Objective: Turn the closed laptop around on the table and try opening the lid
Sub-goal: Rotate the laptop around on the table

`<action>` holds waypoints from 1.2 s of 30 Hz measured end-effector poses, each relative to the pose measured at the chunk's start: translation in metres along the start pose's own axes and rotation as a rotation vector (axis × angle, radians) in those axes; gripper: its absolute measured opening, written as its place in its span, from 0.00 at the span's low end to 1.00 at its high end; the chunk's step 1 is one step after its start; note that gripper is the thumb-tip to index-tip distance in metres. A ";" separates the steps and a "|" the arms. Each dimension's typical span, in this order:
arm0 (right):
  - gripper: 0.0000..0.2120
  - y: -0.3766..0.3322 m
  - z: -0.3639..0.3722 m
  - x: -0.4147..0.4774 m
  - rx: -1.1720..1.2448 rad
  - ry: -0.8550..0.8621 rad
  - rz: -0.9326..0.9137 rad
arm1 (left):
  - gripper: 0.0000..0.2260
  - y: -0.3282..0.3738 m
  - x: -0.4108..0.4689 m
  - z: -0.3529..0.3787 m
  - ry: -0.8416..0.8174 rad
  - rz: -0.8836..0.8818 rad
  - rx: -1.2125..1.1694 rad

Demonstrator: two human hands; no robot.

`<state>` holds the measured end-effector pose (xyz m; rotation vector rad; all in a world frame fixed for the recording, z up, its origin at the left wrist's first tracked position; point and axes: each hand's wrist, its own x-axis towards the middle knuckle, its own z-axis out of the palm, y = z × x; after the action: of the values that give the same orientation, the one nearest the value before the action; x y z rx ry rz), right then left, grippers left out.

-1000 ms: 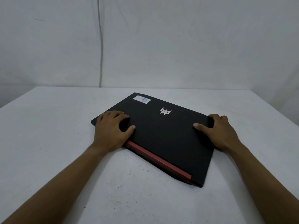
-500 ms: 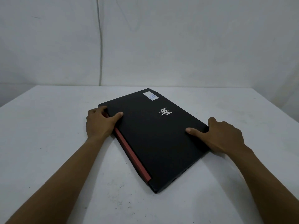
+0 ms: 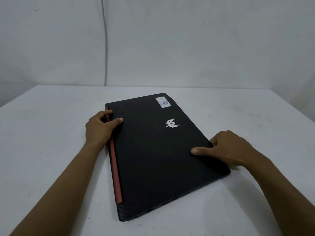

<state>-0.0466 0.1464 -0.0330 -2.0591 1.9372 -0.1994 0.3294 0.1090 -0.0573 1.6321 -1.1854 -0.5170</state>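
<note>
Laptop [image 3: 158, 150]: black, lid closed flat, lying askew on the white table [image 3: 42, 142]; between my two hands.
Hinge strip [image 3: 115, 169]: red, along the edge under my left palm, running toward me from my fingers.
Logo [image 3: 171, 123]: silver emblem on the lid, beyond my right thumb.
Sticker [image 3: 163, 102]: white and blue, at the corner farthest from my fingers.
Ports: small slots on the near side edge; detail too small to tell.
My left hand [image 3: 100, 130]: clamped on the hinge edge, thumb on the lid.
My right hand [image 3: 228, 149]: gripping the opposite edge, thumb flat on top, fingers curled over the rim.
</note>
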 end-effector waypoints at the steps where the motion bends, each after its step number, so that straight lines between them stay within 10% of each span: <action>1: 0.44 -0.002 0.002 0.003 -0.014 0.042 -0.020 | 0.24 0.000 0.000 0.000 0.004 0.004 0.001; 15: 0.44 -0.090 -0.003 0.135 -0.201 0.058 -0.368 | 0.21 -0.006 0.009 0.004 0.036 0.017 -0.022; 36: 0.50 -0.115 0.010 0.209 0.011 -0.005 -0.374 | 0.17 -0.006 0.009 0.009 0.094 -0.009 -0.027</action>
<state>0.0822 -0.0550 -0.0289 -2.3943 1.5269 -0.2842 0.3290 0.0970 -0.0640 1.6219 -1.0984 -0.4547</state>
